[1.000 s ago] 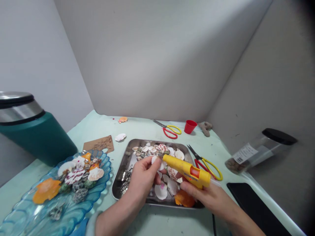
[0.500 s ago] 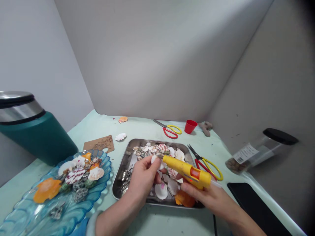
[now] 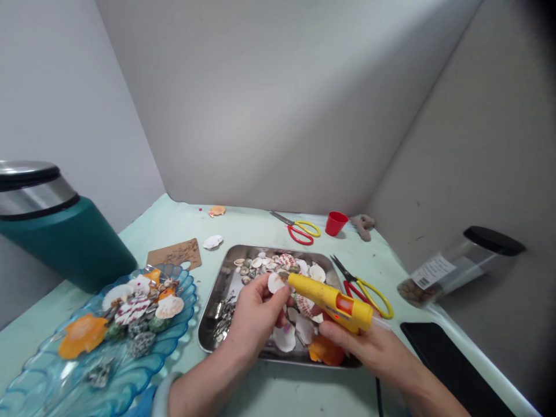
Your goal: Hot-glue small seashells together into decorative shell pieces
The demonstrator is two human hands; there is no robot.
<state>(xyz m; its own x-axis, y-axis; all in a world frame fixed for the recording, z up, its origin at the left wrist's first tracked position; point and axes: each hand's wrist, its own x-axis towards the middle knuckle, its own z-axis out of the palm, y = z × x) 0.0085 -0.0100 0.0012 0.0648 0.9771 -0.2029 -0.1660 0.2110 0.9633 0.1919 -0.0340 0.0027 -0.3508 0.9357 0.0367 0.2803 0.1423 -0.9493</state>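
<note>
**Shell pinched in left hand, glue gun gripped in right, both above the tray**

Viewing through the head camera, I record the following. The left hand (image 3: 256, 315) pinches a small white shell (image 3: 275, 282) between its thumb and fingers, its paler face partly exposed to me. The right hand (image 3: 365, 344) is closed around the handle of a yellow glue gun (image 3: 324, 295); I cannot see all of its fingers. A red light shows on the gun's side. The nozzle points left and lies at the shell's upper edge; I cannot tell whether the two touch.

Below both hands I note a metal tray (image 3: 210, 318) holding loose shells, small ones toward the far side and larger ones nearer. An orange shell (image 3: 325, 351) lies in its near right corner, close to the right hand.

Just right of the tray I find open scissors (image 3: 351, 281) with red and yellow handles. A second pair of scissors (image 3: 296, 225) lies beyond the tray, near a red cup (image 3: 336, 223). To the left, I log a blue scalloped plate (image 3: 132, 376) bearing shells and grey stones, with a green bottle (image 3: 73, 249) behind it.
</note>
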